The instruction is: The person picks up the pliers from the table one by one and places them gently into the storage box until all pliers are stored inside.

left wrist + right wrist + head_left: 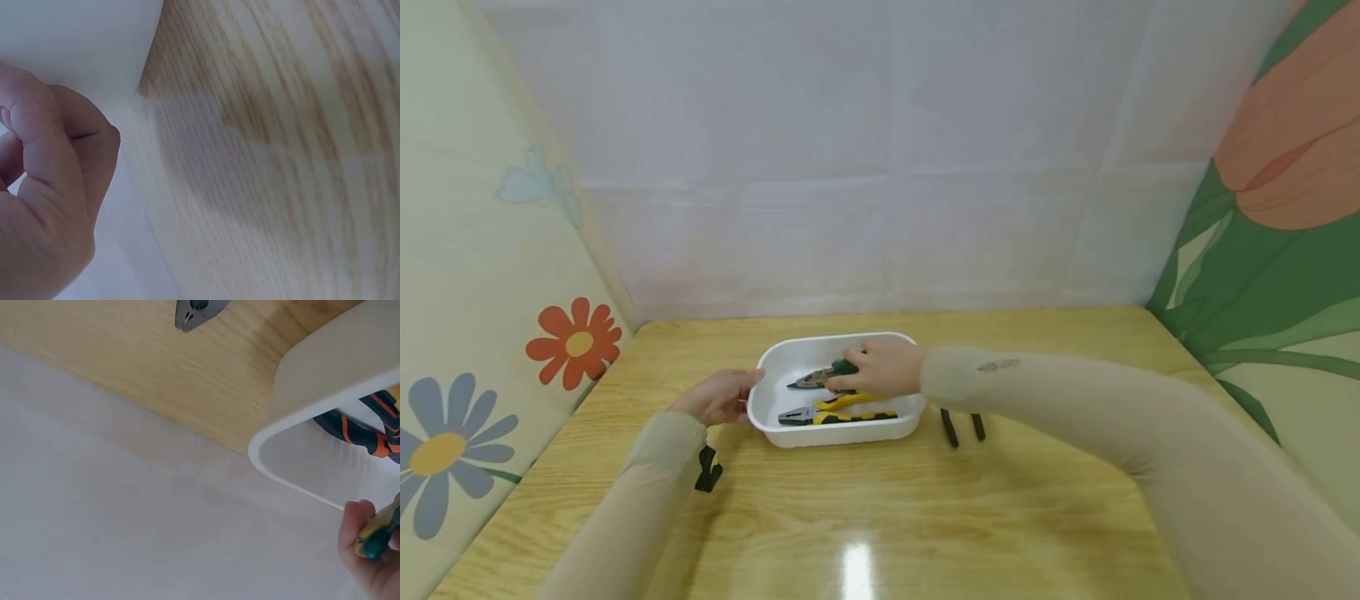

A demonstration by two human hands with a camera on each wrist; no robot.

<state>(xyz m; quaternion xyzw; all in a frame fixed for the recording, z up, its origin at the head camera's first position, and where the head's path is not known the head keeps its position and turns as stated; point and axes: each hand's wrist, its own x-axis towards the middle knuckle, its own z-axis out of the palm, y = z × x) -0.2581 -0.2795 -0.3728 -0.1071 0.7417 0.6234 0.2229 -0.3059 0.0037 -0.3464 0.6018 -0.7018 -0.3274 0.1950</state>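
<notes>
A white plastic tray point(842, 436) with raised walls stands on the table. At its left end my left hand point(722, 396) grips the rim, thumb on top; the left wrist view shows curled fingers against the wall. My right hand point(889, 367) reaches over the tray and holds pliers point(811, 380) by their green handles, the pointed metal nose toward the left. In the right wrist view, a green and yellow handle end point(378, 542) sticks out of the grip. Yellow-and-black-handled pliers point(835, 416) lie along the tray's near side. Black-and-orange handles point(356, 432) show inside the tray.
Right of the tray, partly under my right forearm, black handles point(950, 427) lie on the wooden table point(925, 508). The right wrist view shows a grey plier nose point(199, 311) on the wood. A small black item point(708, 469) sits by my left wrist. A white cloth point(880, 167) hangs behind.
</notes>
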